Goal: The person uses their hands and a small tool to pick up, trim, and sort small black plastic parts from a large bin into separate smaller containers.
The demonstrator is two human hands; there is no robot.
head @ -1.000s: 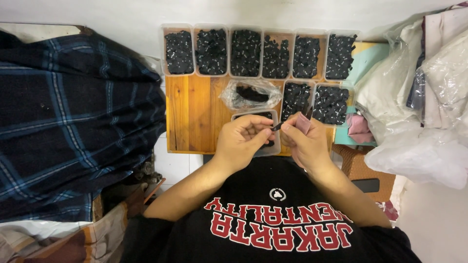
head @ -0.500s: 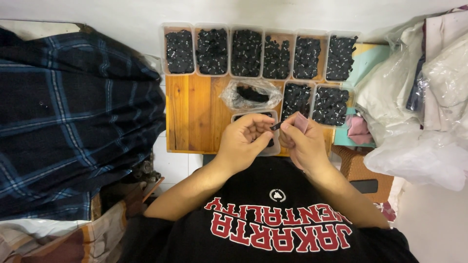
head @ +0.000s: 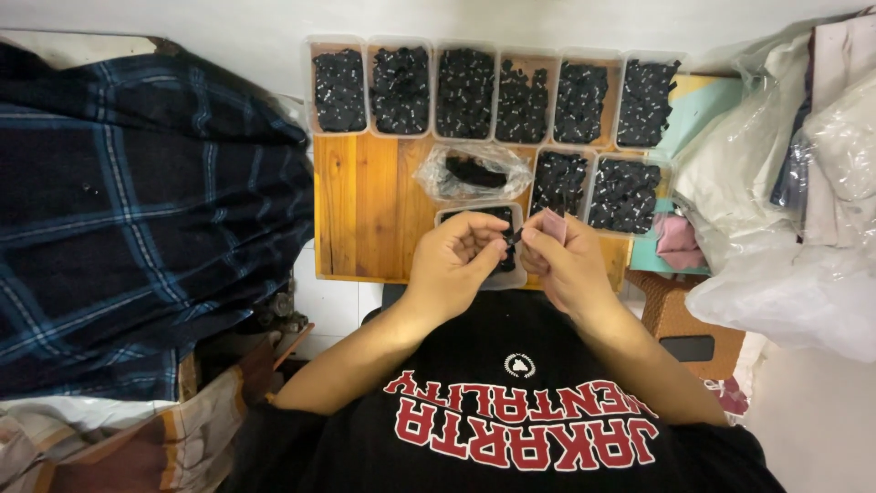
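My left hand and my right hand meet over the near edge of a small wooden table. Between their fingertips they pinch a small black part. The right hand also holds a small pinkish piece. Just under the hands stands a clear tray of small black parts, partly hidden by my fingers. A clear plastic bag with black parts lies just beyond it.
Several clear trays of black parts line the table's far edge, two more stand at the right. A dark plaid cloth lies at the left. Plastic bags pile up on the right, over a woven stool.
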